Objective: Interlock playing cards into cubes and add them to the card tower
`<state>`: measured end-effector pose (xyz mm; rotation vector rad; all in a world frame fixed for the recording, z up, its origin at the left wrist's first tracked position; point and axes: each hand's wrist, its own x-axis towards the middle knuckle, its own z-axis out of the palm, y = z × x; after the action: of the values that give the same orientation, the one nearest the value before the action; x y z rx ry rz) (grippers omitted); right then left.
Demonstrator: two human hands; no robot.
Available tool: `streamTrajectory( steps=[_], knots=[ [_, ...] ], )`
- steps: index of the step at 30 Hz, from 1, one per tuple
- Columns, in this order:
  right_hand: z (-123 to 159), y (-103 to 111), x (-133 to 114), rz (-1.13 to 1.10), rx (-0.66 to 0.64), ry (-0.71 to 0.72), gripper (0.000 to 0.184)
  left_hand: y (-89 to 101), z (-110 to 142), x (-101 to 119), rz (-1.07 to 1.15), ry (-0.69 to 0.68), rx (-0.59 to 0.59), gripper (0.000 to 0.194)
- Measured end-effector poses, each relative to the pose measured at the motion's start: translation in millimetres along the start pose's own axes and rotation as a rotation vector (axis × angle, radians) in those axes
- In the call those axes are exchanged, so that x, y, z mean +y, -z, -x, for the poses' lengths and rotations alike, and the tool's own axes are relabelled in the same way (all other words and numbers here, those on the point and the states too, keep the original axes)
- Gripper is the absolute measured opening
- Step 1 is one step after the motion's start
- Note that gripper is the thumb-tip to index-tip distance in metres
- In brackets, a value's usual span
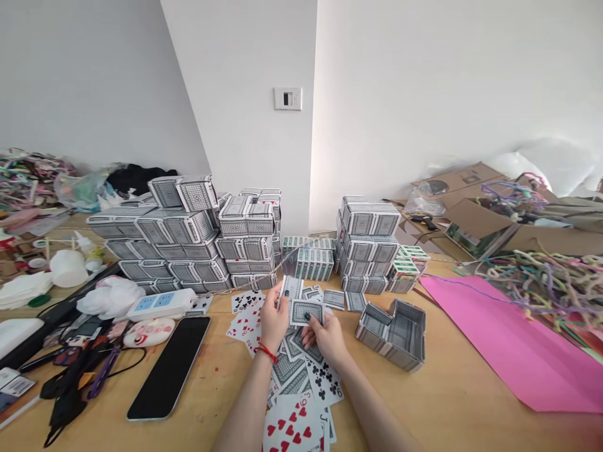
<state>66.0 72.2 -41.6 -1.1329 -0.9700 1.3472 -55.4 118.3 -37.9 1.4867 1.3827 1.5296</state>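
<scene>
Playing cards (308, 312) with grey patterned backs are held above a wooden table (226, 389) in the head view. One card, upright, is pinched by the left hand (276, 314); another, lying sideways, is gripped by the right hand (325, 333), thumb on top. Beneath, loose cards (289, 424) are spread, some face up. An open card box (393, 333) is seen to the right, a black phone (169, 367) to the left, and stacked card blocks (183, 251) behind.
</scene>
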Motion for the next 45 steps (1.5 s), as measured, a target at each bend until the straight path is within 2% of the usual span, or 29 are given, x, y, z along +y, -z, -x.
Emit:
streamTrajectory(
  steps=[8, 19, 24, 32, 38, 45],
  knots=[
    [-2.0, -0.2, -0.5, -0.061, 0.115, 0.019, 0.045, 2.1, -6.6, -11.7, 0.125, 0.088, 0.089, 0.033],
    [-1.4, 0.1, -3.3, -0.09, 0.117, 0.02, 0.046, 0.9, -5.3, -8.0, 0.122, 0.105, 0.08, 0.033],
    [-1.6, -1.3, -0.3, -0.014, 0.052, 0.019, 0.046, 1.2, -4.4, -10.5, 0.104, 0.093, 0.064, 0.034],
    [-2.6, 2.2, 5.4, 0.116, -0.069, -0.022, 0.047, 1.6, -6.9, -16.1, 0.139, 0.085, 0.12, 0.033],
    [-6.6, 7.5, 6.5, 0.176, -0.141, -0.074, 0.046, 2.1, -5.5, -10.7, 0.131, 0.092, 0.095, 0.031],
    [-6.3, 14.1, -0.5, 0.319, -0.155, -0.009, 0.048, 3.0, -5.0, -9.1, 0.134, 0.082, 0.094, 0.031]
  ],
)
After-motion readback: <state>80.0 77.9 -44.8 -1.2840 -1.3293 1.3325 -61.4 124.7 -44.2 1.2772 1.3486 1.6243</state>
